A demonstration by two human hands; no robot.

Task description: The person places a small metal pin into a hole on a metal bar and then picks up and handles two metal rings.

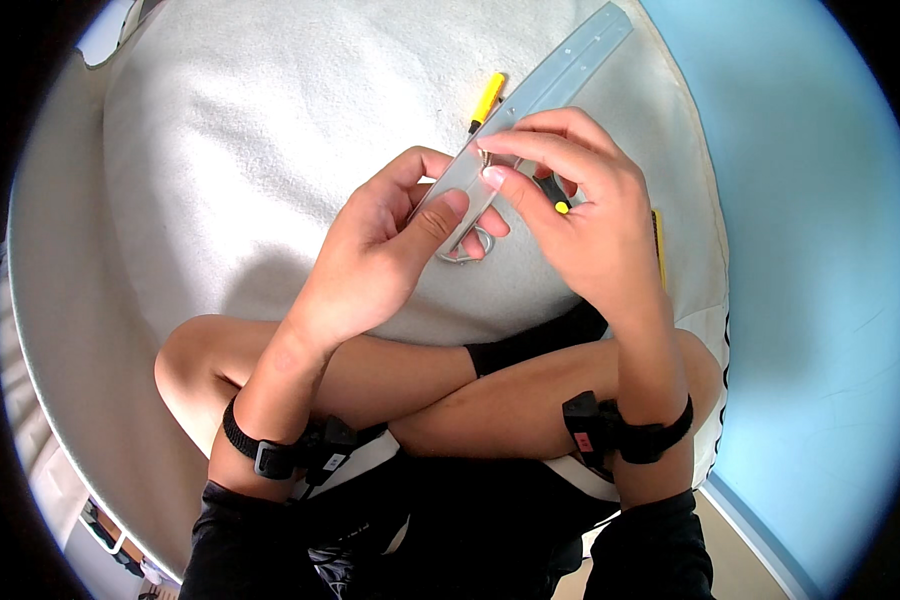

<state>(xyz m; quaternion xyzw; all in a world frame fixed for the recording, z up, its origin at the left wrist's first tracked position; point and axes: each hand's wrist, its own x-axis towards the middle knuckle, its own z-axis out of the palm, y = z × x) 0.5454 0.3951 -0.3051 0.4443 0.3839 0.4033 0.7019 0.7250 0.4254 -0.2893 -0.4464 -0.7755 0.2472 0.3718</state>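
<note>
My left hand [385, 230] is closed around the lower end of a long grey metal rail [562, 72], with the thumb on its face. The rail slants up to the right and has small holes along it. My right hand [580, 180] pinches a small ribbed metal piece, seemingly a screw [486, 160], between thumb and fingertips against the rail. Under that palm shows a dark handle with a yellow-green end [561, 208]; whether my curled fingers hold it I cannot tell. Below the rail's lower end, near my left fingertips, is a looped metal piece [480, 246], partly hidden.
A yellow and black hand tool [488, 98] lies on the white fleecy cover [270, 110], beyond the rail. Another yellow and black object [659, 240] is partly hidden behind my right forearm. A light blue wall [800, 200] rises at the right. My crossed legs [410, 385] are below my hands.
</note>
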